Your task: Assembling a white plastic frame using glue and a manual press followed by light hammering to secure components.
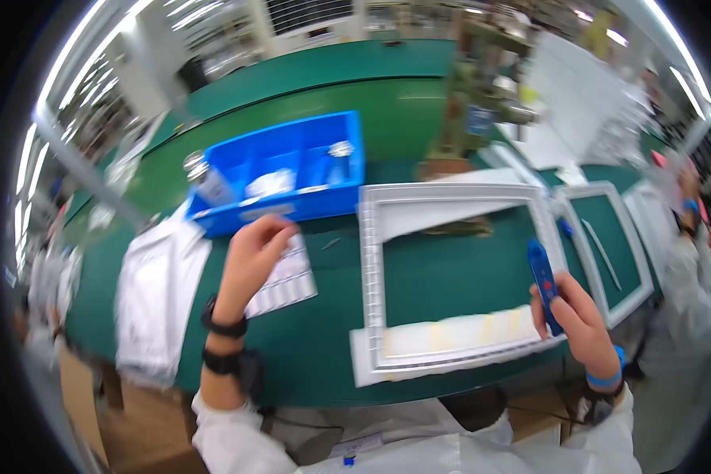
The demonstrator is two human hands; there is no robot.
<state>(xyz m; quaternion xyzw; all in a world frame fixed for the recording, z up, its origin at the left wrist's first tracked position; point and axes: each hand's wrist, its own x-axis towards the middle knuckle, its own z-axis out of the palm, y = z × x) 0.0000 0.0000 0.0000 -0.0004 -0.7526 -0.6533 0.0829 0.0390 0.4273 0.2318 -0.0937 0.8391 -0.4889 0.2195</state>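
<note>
— Right hand (pixel 581 316)?
— Closed around a blue tool (pixel 543 280), tip up, over the right edge of the white frame (pixel 374 261) on the green worktop (pixel 324 332).
— Left hand (pixel 253 253)?
— Fingers curled, pinching the top of a white label sheet (pixel 286 280), just before the blue bin (pixel 292 170). Frame just to its right.

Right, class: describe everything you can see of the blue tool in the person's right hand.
The blue tool is a slim, pen-like stick that looks like plastic, slightly blurred. The right hand grips its lower half, and it points up and slightly left. It is over the right edge of the white rectangular frame lying flat on the green table. Whether its tip touches the frame cannot be told.
</note>
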